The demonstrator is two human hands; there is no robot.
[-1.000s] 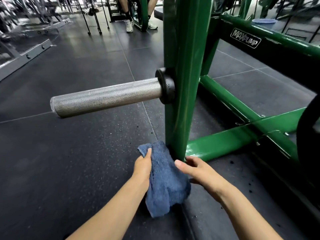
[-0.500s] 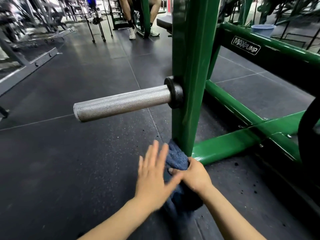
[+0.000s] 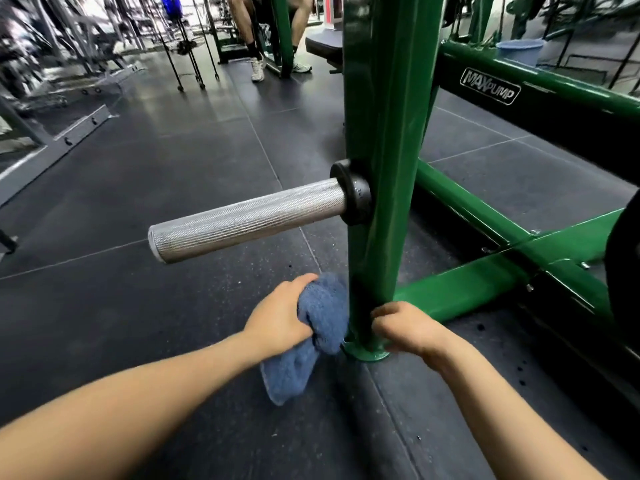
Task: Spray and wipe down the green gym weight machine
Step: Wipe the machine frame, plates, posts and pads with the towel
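**Cloth bunched at the foot of the green post**

My left hand (image 3: 282, 315) grips the blue cloth (image 3: 317, 327), fingers curled over the bunched top of it, and holds it against the left side of the green upright post (image 3: 384, 168) just above the round foot plate (image 3: 367, 355). The loose end of the cloth hangs down onto the dark rubber floor (image 3: 138, 306). Half a second ago this hand lay flat with fingers spread over the cloth — now it has closed round it.

My right hand (image 3: 403, 327) has let go of the cloth and come round to the right side of the post; its fingers are curled against the base, but whether they clasp the post or only touch it I cannot tell.

Above my hands the knurled steel peg (image 3: 242, 220) sticks out leftward from the post through a black collar (image 3: 353, 194). The green base rail (image 3: 467, 289) runs off to the right — behind it is a rail with a MAXPUMP label (image 3: 490, 86). Farther back, a person's legs (image 3: 256, 36) in white shoes stand beside another green frame.
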